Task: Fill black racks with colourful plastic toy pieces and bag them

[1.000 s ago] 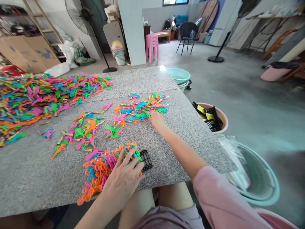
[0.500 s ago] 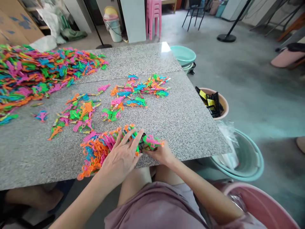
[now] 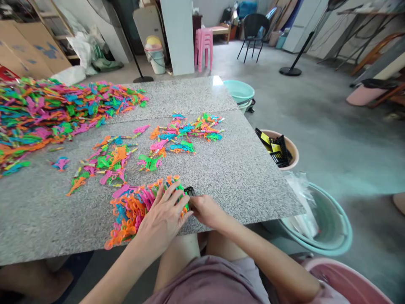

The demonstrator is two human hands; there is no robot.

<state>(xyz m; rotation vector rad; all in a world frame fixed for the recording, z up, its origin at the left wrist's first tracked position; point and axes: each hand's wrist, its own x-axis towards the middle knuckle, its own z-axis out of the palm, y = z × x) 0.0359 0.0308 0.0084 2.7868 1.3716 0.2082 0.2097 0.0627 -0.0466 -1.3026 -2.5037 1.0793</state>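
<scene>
A tight row of colourful plastic toy guns, orange, pink, blue and green, stands along the table's near edge. My left hand lies over the right part of this row, its fingers stretched and a little apart. At the row's right end a small black plastic basket shows; most of it is hidden by the toys and my hands. My right hand is closed at the basket's end, fingers curled against it; the fingertips are hidden. Beyond my hands lie loose toy guns in two groups, one left and one farther back.
A large heap of toy guns covers the table's far left. Right of the speckled stone table stand a pale orange tub holding black baskets, green basins with clear plastic bags, and a pink tub. Someone's leg shows under the table at left.
The green and pink toy guns near my right hand have gone from sight at the basket. My right hand has curled closer to the row. My left hand stays on it; the view has tilted up.
</scene>
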